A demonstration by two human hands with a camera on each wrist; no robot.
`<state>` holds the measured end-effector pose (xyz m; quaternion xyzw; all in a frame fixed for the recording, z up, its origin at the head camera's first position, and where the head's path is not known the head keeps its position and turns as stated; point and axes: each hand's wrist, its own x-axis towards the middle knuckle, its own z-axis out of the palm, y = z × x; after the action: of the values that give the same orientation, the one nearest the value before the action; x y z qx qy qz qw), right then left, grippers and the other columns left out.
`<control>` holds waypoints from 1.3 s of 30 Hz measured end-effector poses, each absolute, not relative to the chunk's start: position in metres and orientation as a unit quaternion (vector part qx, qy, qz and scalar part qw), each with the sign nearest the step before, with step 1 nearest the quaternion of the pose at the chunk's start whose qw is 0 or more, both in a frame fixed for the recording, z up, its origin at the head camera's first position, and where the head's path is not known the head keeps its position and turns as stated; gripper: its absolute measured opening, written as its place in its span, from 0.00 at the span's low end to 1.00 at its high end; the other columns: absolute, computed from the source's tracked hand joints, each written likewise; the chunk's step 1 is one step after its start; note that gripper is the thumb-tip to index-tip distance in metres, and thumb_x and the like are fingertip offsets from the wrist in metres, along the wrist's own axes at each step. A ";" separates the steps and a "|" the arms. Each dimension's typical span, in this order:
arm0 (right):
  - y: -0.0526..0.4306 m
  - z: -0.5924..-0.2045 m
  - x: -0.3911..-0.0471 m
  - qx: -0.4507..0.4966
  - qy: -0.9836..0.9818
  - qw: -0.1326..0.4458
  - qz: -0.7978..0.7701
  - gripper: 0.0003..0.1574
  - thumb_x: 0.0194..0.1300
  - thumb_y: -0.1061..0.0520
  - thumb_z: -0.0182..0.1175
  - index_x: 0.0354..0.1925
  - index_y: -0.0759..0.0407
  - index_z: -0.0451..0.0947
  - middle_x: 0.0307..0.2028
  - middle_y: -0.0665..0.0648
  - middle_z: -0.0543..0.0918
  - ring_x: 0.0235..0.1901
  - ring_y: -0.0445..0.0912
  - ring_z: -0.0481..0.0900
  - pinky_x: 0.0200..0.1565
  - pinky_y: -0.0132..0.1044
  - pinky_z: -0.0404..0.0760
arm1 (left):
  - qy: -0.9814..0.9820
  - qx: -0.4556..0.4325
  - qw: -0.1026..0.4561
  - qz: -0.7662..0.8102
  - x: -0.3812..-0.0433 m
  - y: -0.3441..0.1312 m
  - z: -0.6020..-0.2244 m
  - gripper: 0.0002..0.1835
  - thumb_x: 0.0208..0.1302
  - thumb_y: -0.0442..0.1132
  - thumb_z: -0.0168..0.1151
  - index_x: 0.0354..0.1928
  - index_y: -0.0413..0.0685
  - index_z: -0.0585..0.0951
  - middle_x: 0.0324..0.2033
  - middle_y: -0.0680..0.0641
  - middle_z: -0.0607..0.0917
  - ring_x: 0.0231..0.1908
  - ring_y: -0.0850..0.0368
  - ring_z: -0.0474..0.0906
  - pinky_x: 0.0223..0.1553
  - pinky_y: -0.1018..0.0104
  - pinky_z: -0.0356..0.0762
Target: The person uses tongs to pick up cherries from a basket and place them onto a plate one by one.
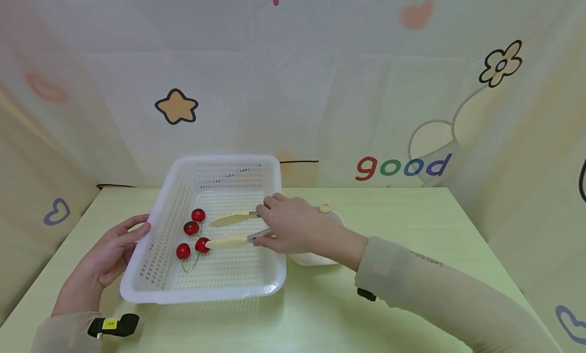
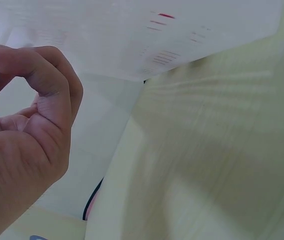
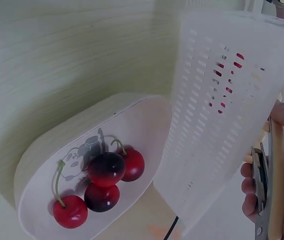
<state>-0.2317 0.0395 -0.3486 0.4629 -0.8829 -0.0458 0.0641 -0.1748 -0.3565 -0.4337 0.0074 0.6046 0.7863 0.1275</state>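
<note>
A white plastic basket [image 1: 229, 293] with perforated walls stands at the left; my left hand [image 1: 107, 251] holds its left rim, fingers bent. Several red cherries [image 1: 183, 251] lie in its left half, some with green stems. My right hand [image 1: 293, 223] reaches over the basket's right rim and grips a pair of tongs [image 1: 230, 242] with pale yellow tips. The tips are spread apart; the nearer one touches a cherry [image 1: 202, 244]. In the right wrist view, the tongs' handle [image 3: 277, 190] lies in the hand, partly out of frame.
Beside the basket, partly under my right forearm, is a white bowl [image 1: 316, 259]. Several cherries [image 3: 71, 211] and a printed panda picture [image 3: 84, 155] show inside it. A printed curtain [image 1: 293, 88] hangs behind the pale table [image 1: 412, 210].
</note>
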 end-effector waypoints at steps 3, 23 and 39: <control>0.035 -0.350 -0.229 0.469 -0.879 0.062 -0.057 0.35 0.70 0.30 0.59 0.56 0.56 0.78 0.42 0.51 0.80 0.41 0.45 0.76 0.29 0.35 0.80 | 0.603 0.008 0.127 0.787 -0.175 -0.356 -0.434 0.13 0.82 0.38 0.48 0.56 0.63 0.78 0.47 0.52 0.87 0.43 0.52 0.88 0.42 0.54 0.87; 0.006 -0.360 -0.226 0.457 -0.880 0.038 -0.120 0.36 0.70 0.29 0.58 0.58 0.53 0.80 0.44 0.49 0.81 0.43 0.43 0.76 0.31 0.33 0.81 | 0.614 0.018 0.119 0.780 -0.175 -0.356 -0.436 0.13 0.82 0.37 0.47 0.55 0.63 0.79 0.46 0.52 0.88 0.42 0.53 0.88 0.41 0.57 0.87; -0.009 -0.369 -0.226 0.449 -0.885 0.028 -0.117 0.34 0.70 0.29 0.59 0.57 0.53 0.79 0.44 0.49 0.81 0.41 0.43 0.76 0.29 0.33 0.80 | 0.618 0.012 0.118 0.777 -0.175 -0.356 -0.435 0.12 0.82 0.38 0.49 0.56 0.62 0.78 0.46 0.51 0.88 0.42 0.52 0.88 0.41 0.56 0.87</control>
<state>-0.2262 -0.0085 -0.3690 0.4493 -0.8852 -0.1175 0.0283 -0.1755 -0.3557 -0.4352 0.0123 0.6180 0.7771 0.1181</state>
